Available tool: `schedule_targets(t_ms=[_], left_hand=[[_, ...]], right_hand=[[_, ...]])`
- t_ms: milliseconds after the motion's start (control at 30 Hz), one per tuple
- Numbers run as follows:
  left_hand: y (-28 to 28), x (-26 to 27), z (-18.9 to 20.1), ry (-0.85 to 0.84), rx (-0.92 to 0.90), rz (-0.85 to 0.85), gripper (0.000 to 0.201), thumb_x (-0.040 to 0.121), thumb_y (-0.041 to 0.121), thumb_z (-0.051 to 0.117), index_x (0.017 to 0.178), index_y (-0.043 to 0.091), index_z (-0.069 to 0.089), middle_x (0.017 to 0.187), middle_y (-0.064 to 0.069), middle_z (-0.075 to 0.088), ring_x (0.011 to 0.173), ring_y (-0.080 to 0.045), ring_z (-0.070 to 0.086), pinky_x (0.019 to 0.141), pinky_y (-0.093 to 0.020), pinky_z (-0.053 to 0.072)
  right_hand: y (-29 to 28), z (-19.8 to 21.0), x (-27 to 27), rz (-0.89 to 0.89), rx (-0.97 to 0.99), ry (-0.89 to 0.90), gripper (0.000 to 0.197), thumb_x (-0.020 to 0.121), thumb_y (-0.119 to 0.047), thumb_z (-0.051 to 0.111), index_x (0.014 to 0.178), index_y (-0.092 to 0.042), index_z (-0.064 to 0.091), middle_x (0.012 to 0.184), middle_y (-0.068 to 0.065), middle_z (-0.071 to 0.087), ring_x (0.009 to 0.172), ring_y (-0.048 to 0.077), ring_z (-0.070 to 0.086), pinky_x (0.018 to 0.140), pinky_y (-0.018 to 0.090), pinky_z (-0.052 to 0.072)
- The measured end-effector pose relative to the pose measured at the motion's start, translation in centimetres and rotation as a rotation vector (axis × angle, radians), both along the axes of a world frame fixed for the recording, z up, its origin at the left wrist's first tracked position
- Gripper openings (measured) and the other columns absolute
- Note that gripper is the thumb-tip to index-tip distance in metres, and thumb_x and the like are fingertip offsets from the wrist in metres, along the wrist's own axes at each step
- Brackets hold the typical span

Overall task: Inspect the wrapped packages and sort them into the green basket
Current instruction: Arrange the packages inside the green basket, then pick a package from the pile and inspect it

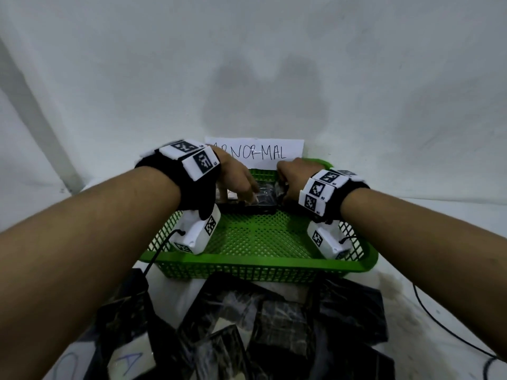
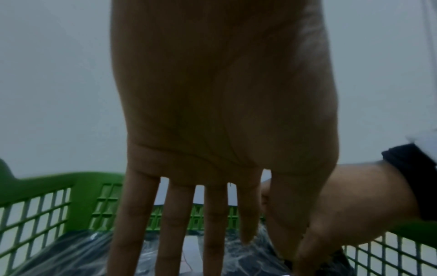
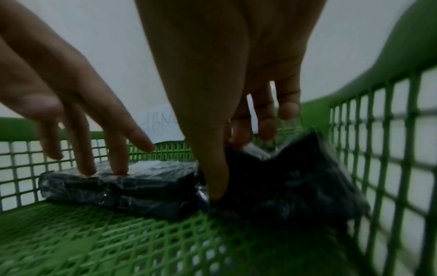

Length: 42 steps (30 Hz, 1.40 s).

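both hands work at the far end of the green basket (image 1: 255,263). left hand (image 1: 233,174) is extended with straight, spread fingers; in the right wrist view two of its fingertips (image 3: 119,168) press down on the flat wrapped package (image 3: 123,184) that lies on the basket floor. right hand (image 1: 292,178) pinches the second wrapped package (image 3: 288,188): the thumb runs down its near face, and the other fingers curl over its upper edge. this package stands tilted, just beside the flat one and near the right wall of the basket.

both packages are dark and covered in glossy clear film. they lie inside the basket, below the paper sign (image 1: 258,153) with handwritten letters that stands behind the far rim. more dark wrapped packages (image 1: 274,325) wait in a pile on the white table (image 1: 411,215), in front of the basket's near rim. judged from this, the sort is at an early stage.

possible faults:
- the film is slick, so the pinched package can slip from the right hand and fall on its neighbour.
- the tilted package can topple if it is released before it lies flat.
- pressure from the left hand can shift the flat package across the mesh floor.
- loose film can snag on the mesh.

view differences:
- the head view alone shows the waiting pile and the full sign; the hands hide most of both basket packages there.
- the right wrist view alone shows both contacts clearly.
- the left wrist view shows the open palm and film below it, but not the fingertip contact.
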<state>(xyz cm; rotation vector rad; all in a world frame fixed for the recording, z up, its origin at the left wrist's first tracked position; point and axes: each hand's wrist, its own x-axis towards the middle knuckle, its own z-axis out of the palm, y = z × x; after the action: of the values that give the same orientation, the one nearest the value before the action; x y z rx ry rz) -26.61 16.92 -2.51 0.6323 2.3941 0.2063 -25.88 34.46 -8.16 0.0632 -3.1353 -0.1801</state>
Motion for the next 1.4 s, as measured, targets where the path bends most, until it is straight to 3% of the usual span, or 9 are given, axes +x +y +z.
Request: schedule_targets(t_ms=[100, 267, 500, 667, 833, 1000, 1133, 1233, 1400], left_hand=[[-0.1, -0.1, 1.1, 0.035, 0.043, -0.028, 0.049, 0.104, 0.021, 0.050, 0.151, 0.022, 0.038, 0.145, -0.006, 0.052, 0.115, -0.023, 0.058, 0.085, -0.034, 0.051], [-1.2, 1.4, 5.0, 0.163, 0.266, -0.009, 0.035, 0.105, 0.026, 0.045, 0.137, 0.017, 0.055, 0.122, -0.002, 0.066, 0.111, -0.025, 0.065, 0.086, -0.034, 0.053], [-7.3, 7.0, 7.0, 0.222, 0.455, 0.097, 0.030, 0.106, 0.024, 0.043, 0.128, 0.012, 0.060, 0.115, -0.005, 0.069, 0.093, -0.020, 0.064, 0.075, -0.030, 0.053], [-14.6, 10.8, 5.3, 0.253, 0.389, 0.193, 0.028, 0.104, 0.016, 0.045, 0.126, 0.010, 0.061, 0.115, -0.010, 0.069, 0.091, -0.021, 0.064, 0.071, -0.030, 0.054], [-20.5, 14.5, 2.6, 0.232, 0.163, 0.358, 0.038, 0.100, 0.029, 0.055, 0.135, 0.015, 0.054, 0.122, -0.005, 0.062, 0.096, -0.019, 0.063, 0.079, -0.032, 0.058], [-23.0, 16.9, -0.4, 0.129, -0.083, 0.423, 0.073, 0.084, 0.056, 0.069, 0.140, 0.016, 0.045, 0.128, -0.002, 0.057, 0.080, -0.013, 0.061, 0.077, -0.028, 0.057], [-23.7, 17.6, -2.1, 0.146, 0.037, 0.514, 0.066, 0.074, 0.054, 0.080, 0.123, 0.022, 0.050, 0.108, 0.004, 0.061, 0.090, -0.017, 0.063, 0.068, -0.025, 0.047], [-24.3, 18.0, -2.6, 0.090, 0.267, 0.615, 0.083, 0.069, 0.038, 0.089, 0.134, 0.021, 0.041, 0.110, -0.001, 0.062, 0.083, -0.019, 0.064, 0.068, -0.029, 0.053], [-25.2, 19.2, -1.5, 0.144, 0.389, 0.557, 0.098, 0.068, 0.032, 0.090, 0.145, 0.030, 0.031, 0.113, 0.006, 0.055, 0.090, -0.015, 0.064, 0.076, -0.025, 0.052]], right_hand=[[0.0, 2.2, 0.2, -0.004, 0.059, -0.045, 0.049, 0.068, -0.045, 0.079, 0.098, -0.021, 0.049, 0.092, 0.002, 0.057, 0.078, 0.025, 0.058, 0.066, 0.032, 0.049], [-0.2, 8.4, 1.1, -0.017, -0.081, 0.057, 0.030, 0.077, -0.039, 0.081, 0.089, -0.020, 0.061, 0.096, 0.007, 0.068, 0.088, 0.030, 0.065, 0.076, 0.036, 0.055], [-6.4, 12.8, 8.9, 0.163, -0.174, -0.046, 0.030, 0.084, -0.057, 0.070, 0.081, -0.028, 0.063, 0.086, -0.006, 0.068, 0.078, 0.012, 0.060, 0.072, 0.032, 0.045], [-14.4, 10.8, 14.9, 0.416, -0.205, -0.245, 0.040, 0.086, -0.065, 0.062, 0.101, -0.028, 0.064, 0.093, -0.007, 0.068, 0.083, 0.011, 0.062, 0.077, 0.032, 0.048], [-20.0, 6.7, 15.7, 0.515, -0.111, -0.324, 0.062, 0.091, -0.069, 0.052, 0.132, -0.023, 0.048, 0.101, -0.005, 0.055, 0.092, 0.017, 0.053, 0.079, 0.032, 0.042], [-22.2, 5.3, 15.1, 0.555, -0.118, -0.332, 0.050, 0.088, -0.067, 0.059, 0.109, -0.022, 0.060, 0.096, -0.005, 0.059, 0.081, 0.013, 0.053, 0.069, 0.029, 0.038], [-21.9, 5.4, 14.8, 0.519, -0.077, -0.335, 0.056, 0.084, -0.068, 0.063, 0.082, -0.011, 0.063, 0.074, 0.002, 0.055, 0.066, 0.019, 0.049, 0.062, 0.030, 0.036], [-21.0, 5.3, 15.1, 0.451, 0.027, -0.324, 0.055, 0.084, -0.069, 0.063, 0.070, -0.016, 0.056, 0.068, 0.002, 0.054, 0.064, 0.020, 0.050, 0.062, 0.030, 0.039], [-19.4, 5.1, 15.3, 0.389, -0.095, -0.161, 0.063, 0.086, -0.075, 0.050, 0.115, -0.021, 0.062, 0.115, 0.001, 0.066, 0.102, 0.020, 0.063, 0.091, 0.037, 0.053]])
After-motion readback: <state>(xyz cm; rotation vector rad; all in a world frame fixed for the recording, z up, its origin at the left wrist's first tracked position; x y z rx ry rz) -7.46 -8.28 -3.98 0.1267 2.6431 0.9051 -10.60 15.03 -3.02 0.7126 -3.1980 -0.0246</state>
